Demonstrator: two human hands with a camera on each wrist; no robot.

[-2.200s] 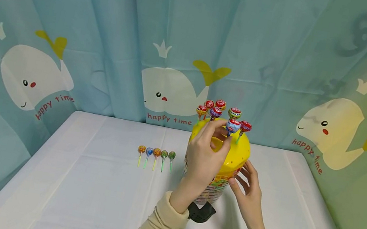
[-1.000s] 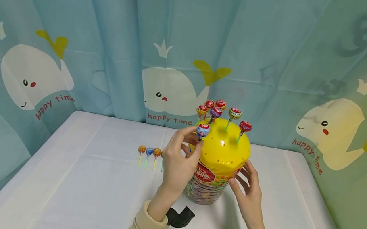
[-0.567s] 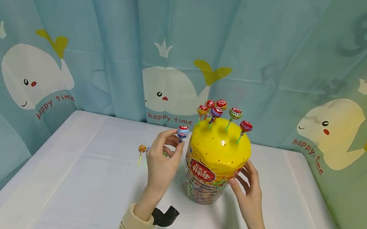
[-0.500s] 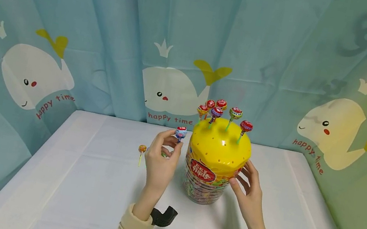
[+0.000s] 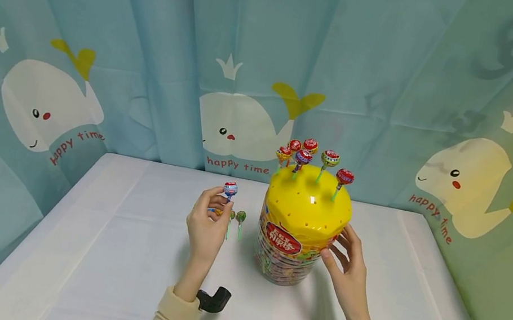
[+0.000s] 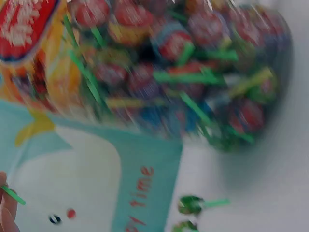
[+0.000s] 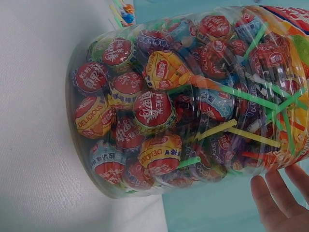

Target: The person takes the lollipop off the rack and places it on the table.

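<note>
My left hand (image 5: 206,231) pinches a lollipop (image 5: 231,188) in a light blue and red wrapper, head up, above the table left of the jar. Its green stick (image 6: 14,195) shows between the fingers in the left wrist view, where the candy head is out of frame. The clear plastic jar (image 7: 159,116) is packed with wrapped lollipops and topped by a yellow lid (image 5: 299,207) with small holes. Several lollipops stand upright in the lid, among them a purple one (image 5: 303,157). With extended fingers, my right hand (image 5: 348,267) touches the jar's right side just below the lid.
Two green-wrapped lollipops (image 5: 240,217) lie on the white table (image 5: 117,250) beside my left hand. Part of an orange one peeks out behind my fingers; the hand hides others. A blue curtain (image 5: 260,23) with whale prints hangs behind and at the sides.
My left hand has carried the light blue lollipop away from the lid, leftward and down, over the row of lollipops lying on the table. My right hand has stayed at the jar.
</note>
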